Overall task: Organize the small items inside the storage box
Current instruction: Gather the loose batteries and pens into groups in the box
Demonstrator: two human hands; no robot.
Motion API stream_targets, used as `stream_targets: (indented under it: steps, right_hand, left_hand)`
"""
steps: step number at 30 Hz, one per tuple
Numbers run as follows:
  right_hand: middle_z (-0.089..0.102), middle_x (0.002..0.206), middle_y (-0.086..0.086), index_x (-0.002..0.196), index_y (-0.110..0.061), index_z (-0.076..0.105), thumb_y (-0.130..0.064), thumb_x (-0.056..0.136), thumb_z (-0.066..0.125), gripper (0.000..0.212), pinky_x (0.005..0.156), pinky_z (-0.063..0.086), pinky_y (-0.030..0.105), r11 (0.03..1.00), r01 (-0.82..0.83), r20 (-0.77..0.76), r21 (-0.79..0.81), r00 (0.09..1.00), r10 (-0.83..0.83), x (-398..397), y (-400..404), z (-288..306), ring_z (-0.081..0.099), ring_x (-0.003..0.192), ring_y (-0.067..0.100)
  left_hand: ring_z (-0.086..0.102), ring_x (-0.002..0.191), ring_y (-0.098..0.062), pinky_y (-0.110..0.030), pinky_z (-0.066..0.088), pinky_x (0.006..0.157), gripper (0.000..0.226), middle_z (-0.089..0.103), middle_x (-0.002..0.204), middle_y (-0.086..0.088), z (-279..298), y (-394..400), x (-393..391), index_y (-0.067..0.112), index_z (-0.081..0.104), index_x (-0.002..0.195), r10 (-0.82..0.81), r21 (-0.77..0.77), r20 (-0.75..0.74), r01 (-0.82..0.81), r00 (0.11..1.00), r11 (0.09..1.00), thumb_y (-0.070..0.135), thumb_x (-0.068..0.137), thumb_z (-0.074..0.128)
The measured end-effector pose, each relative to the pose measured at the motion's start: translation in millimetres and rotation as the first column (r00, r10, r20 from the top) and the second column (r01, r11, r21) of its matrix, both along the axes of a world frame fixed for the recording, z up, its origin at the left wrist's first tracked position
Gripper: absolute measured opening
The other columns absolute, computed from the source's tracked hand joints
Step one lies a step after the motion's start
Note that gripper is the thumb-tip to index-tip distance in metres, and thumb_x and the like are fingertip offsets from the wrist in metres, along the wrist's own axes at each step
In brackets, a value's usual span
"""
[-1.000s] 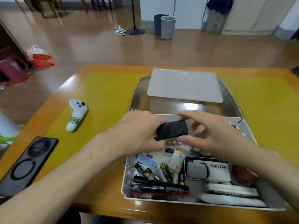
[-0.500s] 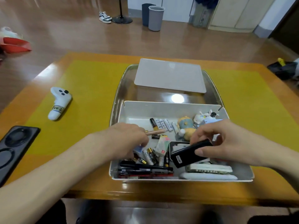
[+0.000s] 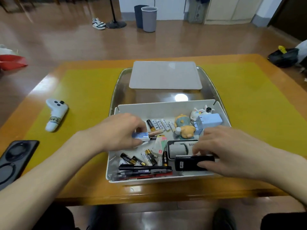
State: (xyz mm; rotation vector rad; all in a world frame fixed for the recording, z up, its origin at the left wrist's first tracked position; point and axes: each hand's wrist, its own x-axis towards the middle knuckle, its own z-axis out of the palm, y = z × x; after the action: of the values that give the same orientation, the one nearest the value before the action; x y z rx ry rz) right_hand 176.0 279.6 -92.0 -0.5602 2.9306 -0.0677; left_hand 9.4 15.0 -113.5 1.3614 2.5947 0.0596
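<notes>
A white storage box [image 3: 159, 107] sits on the yellow mat, full of small items. My left hand [image 3: 121, 131] holds a small light-blue packet [image 3: 140, 136] over the box's left part. My right hand [image 3: 221, 150] grips a black rectangular device [image 3: 187, 163] low at the box's front right, beside the mini fan box [image 3: 178, 149]. White batteries [image 3: 161, 124] lie in a row at the back; dark batteries [image 3: 137, 160] lie loose in the middle. Pens [image 3: 146, 170] line the front wall. Small figurines [image 3: 184, 125] and a blue charger [image 3: 209, 122] sit at the back right.
The clear lid [image 3: 166, 77] with a grey panel lies behind the box. A white game controller [image 3: 55, 116] and a black phone [image 3: 15, 156] lie on the table's left. The table's front edge is close to the box.
My right hand carried the black device from above the box's middle down to the front right. My left hand let go of it and picked up the light-blue packet.
</notes>
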Motion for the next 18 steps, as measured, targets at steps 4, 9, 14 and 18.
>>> stream_targets:
  steps: [4, 9, 14, 18]
  right_hand:
    - [0.058, 0.09, -0.025, 0.104, -0.041, 0.065, -0.064, 0.093, 0.042, 0.035, 0.071, 0.044, 0.023, 0.999, 0.04, -0.036, -0.021, 0.999, -0.041, -7, 5, 5, 0.049, 0.093, -0.001]
    - [0.058, 0.088, -0.023, 0.099, -0.038, 0.066, -0.057, 0.096, 0.04, 0.031, 0.071, 0.047, 0.025, 0.997, 0.067, -0.08, -0.035, 0.994, -0.07, -13, 9, 5, 0.047, 0.091, 0.0]
    - [0.057, 0.09, -0.022, 0.098, -0.038, 0.064, -0.054, 0.097, 0.042, 0.028, 0.072, 0.05, 0.03, 0.997, 0.063, -0.084, -0.048, 0.994, -0.067, -16, 13, -1, 0.048, 0.092, 0.0]
    - [0.058, 0.087, -0.02, 0.094, -0.036, 0.064, -0.052, 0.095, 0.039, 0.03, 0.066, 0.047, 0.028, 0.996, 0.071, -0.113, -0.061, 0.991, -0.077, -21, 15, -2, 0.05, 0.092, 0.003]
  left_hand:
    - [0.062, 0.089, -0.014, -0.032, 0.043, 0.067, 0.019, 0.068, 0.1, 0.012, -6, 22, 8, 0.032, 0.061, 0.105, 0.027, 0.145, -0.03, -0.022, 0.999, 0.989, 0.046, 0.093, 0.059]
    - [0.06, 0.103, -0.02, -0.038, 0.048, 0.082, 0.024, 0.064, 0.116, 0.005, -22, 53, 8, 0.023, 0.054, 0.118, 0.03, 0.293, -0.007, -0.027, 1.0, 0.956, 0.039, 0.1, 0.054]
    - [0.056, 0.096, -0.022, -0.031, 0.04, 0.077, 0.019, 0.06, 0.108, 0.002, -31, 76, -2, 0.016, 0.056, 0.111, -0.007, 0.377, 0.014, 0.001, 1.0, 0.926, 0.024, 0.094, 0.061]
    - [0.056, 0.098, -0.022, -0.033, 0.042, 0.081, 0.023, 0.061, 0.107, 0.001, -31, 76, -11, 0.016, 0.061, 0.113, -0.001, 0.313, 0.044, -0.013, 0.999, 0.95, 0.02, 0.09, 0.063]
